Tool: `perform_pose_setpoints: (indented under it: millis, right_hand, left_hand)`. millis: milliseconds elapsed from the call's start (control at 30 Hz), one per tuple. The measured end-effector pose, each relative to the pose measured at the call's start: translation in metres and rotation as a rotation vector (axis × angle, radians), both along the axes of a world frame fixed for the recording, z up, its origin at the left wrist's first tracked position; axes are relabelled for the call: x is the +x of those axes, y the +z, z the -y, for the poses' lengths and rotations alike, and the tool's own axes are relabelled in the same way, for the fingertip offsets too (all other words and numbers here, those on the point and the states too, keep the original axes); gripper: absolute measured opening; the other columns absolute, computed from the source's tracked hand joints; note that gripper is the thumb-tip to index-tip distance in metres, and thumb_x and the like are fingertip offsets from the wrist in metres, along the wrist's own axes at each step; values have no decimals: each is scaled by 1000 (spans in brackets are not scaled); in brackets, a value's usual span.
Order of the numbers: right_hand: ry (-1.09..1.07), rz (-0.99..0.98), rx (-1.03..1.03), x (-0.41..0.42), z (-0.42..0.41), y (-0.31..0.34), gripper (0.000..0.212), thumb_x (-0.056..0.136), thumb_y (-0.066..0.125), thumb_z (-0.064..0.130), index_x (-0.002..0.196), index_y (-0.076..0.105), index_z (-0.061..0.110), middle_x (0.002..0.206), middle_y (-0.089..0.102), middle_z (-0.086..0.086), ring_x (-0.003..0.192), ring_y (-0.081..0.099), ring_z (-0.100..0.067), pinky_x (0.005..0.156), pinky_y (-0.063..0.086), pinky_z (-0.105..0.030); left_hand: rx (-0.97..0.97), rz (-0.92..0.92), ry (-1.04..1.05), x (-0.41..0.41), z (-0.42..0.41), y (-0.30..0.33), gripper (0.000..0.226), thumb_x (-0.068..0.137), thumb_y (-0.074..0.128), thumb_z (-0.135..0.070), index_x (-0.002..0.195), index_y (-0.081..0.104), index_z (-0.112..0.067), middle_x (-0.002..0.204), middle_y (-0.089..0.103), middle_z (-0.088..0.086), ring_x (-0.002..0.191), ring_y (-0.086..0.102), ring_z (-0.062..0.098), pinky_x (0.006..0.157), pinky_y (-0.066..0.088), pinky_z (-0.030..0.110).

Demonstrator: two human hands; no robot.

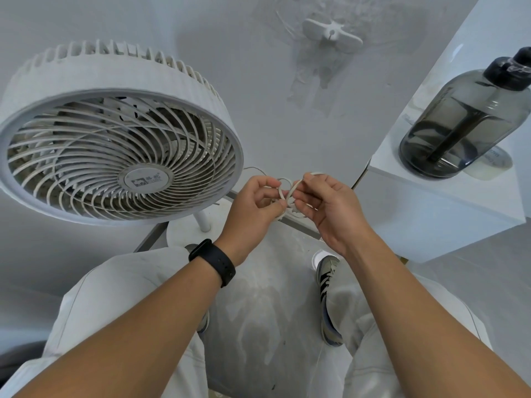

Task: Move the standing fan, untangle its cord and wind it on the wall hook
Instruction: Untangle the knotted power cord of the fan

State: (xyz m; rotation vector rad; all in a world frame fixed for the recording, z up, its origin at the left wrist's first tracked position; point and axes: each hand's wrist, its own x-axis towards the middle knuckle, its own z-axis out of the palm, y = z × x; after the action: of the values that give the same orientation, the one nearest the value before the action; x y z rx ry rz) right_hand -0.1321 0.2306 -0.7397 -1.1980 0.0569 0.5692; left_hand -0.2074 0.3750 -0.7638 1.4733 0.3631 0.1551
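Note:
A white standing fan (115, 139) fills the left, its round grille tilted up toward me and its pole and base (184, 231) on the floor below. Its whitish cord (287, 191) is bunched in small tangled loops between my hands. My left hand (253, 214), a black band on its wrist, pinches the loops from the left. My right hand (324, 211) pinches a loop from the right. A thin stretch of cord runs back toward the fan. The white wall hook (332, 34) sits high on the wall, bare, well above both hands.
A white cabinet (431, 214) stands at the right against the wall, with a large smoky water bottle (465, 119) on top. My legs in light trousers and my shoes (327, 280) stand on the grey floor below. The wall around the hook is scuffed.

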Motion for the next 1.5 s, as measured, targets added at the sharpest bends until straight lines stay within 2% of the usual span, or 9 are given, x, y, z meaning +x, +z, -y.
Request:
perform_pose_setpoints:
  millis: [233, 400, 500, 567, 667, 800, 1000, 1367, 1500]
  right_hand:
    - [-148, 176, -311, 3, 3, -6, 14, 91, 76, 28, 93, 68, 17, 82, 68, 2, 71, 61, -11, 70, 52, -29]
    - [-27, 635, -658, 5, 10, -11, 23, 94, 69, 41, 115, 59, 39, 117, 55, 14, 107, 53, -11, 91, 46, -26]
    - [106, 669, -742, 8, 13, -15, 16, 99, 59, 49, 96, 64, 34, 98, 62, 16, 102, 57, -11, 92, 48, -36]
    - [170, 604, -744, 6, 12, -17, 30, 100, 57, 49, 89, 62, 21, 79, 58, 7, 78, 55, -11, 77, 47, -34]
    - [181, 590, -699, 4, 10, -17, 38, 101, 58, 45, 88, 60, 10, 69, 47, 3, 63, 43, -11, 64, 39, -31]
    - [165, 549, -611, 5, 8, -15, 34, 100, 62, 45, 84, 65, 15, 61, 43, 7, 53, 34, -9, 60, 33, -33]
    - [144, 524, -505, 0, 6, -10, 27, 98, 66, 40, 81, 70, 20, 56, 40, 7, 50, 33, -10, 55, 32, -29]
    - [248, 542, -506, -7, 7, 0, 23, 103, 59, 29, 94, 75, 15, 51, 50, 20, 47, 45, 1, 53, 34, -10]
    - [294, 562, -447, -9, 4, -2, 12, 96, 71, 31, 94, 73, 19, 67, 43, -3, 61, 39, -10, 58, 36, -13]
  left_hand:
    - [91, 39, 15, 0, 2, 3, 33, 91, 69, 3, 113, 61, -21, 109, 78, -4, 104, 70, 9, 95, 54, 33]
    - [79, 56, 29, 0, 3, 5, 31, 90, 71, 1, 109, 62, -22, 103, 77, -2, 90, 66, 3, 91, 55, 36]
    - [55, 77, 56, -1, 3, 7, 28, 90, 70, 2, 105, 62, -21, 95, 72, -4, 83, 64, 1, 81, 50, 25]
    - [71, 90, 73, -1, 2, 8, 26, 91, 68, 2, 104, 63, -20, 91, 68, -6, 81, 63, -1, 79, 49, 18]
    - [124, 110, 69, -1, 1, 9, 24, 91, 69, 0, 102, 63, -21, 90, 67, -8, 85, 63, 1, 77, 48, 14]
    - [177, 109, 67, -2, 0, 9, 19, 92, 71, -5, 98, 63, -21, 91, 66, -9, 87, 61, 5, 76, 47, 16]
    - [269, 82, 108, -3, 1, 6, 12, 92, 74, -16, 92, 64, -22, 88, 67, -14, 84, 59, 0, 78, 48, 18]
    - [463, 51, 164, -7, 4, 8, 15, 88, 73, -45, 80, 68, -34, 82, 71, -23, 88, 64, 5, 96, 50, 53]
    - [452, 73, 180, -6, 1, 7, 14, 92, 74, -38, 80, 68, -32, 82, 70, -19, 89, 63, 11, 93, 52, 48]
